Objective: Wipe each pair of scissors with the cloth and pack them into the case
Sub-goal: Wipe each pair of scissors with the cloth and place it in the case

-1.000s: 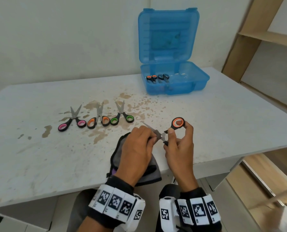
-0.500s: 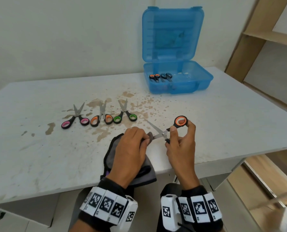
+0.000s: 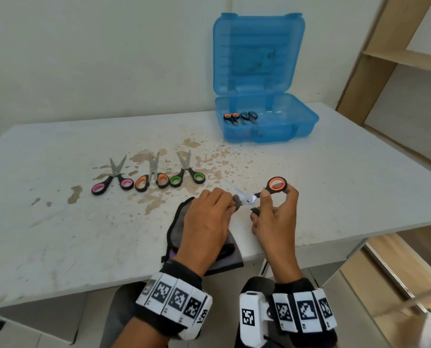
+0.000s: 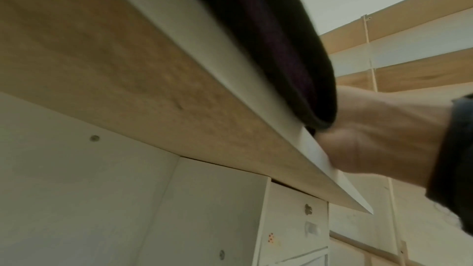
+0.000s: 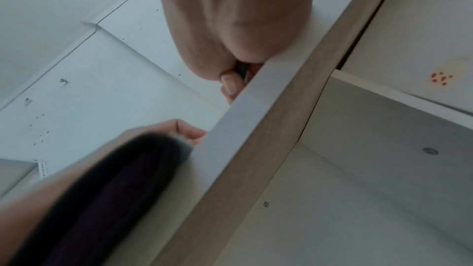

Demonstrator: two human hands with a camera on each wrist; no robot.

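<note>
My right hand (image 3: 274, 209) holds an orange-handled pair of scissors (image 3: 276, 185) by its handles, blades spread open and pointing left. My left hand (image 3: 209, 217) pinches the grey cloth (image 3: 179, 229) round one blade near the pivot. The cloth hangs over the table's near edge (image 4: 281, 48). Three more pairs lie in a row on the table: pink-handled (image 3: 112, 180), orange-handled (image 3: 151, 178) and green-handled (image 3: 187, 173). The open blue case (image 3: 267, 129) stands at the back with two pairs (image 3: 239, 117) inside. Both wrist views look up from below the table edge.
The white table (image 3: 347, 184) has brown stains in its middle. A wooden shelf unit (image 3: 395, 61) stands to the right. Drawers (image 4: 289, 219) sit under the table.
My left hand has slid the cloth back along the blade toward the pivot, baring the blade tip. The right hand keeps its hold on the handles.
</note>
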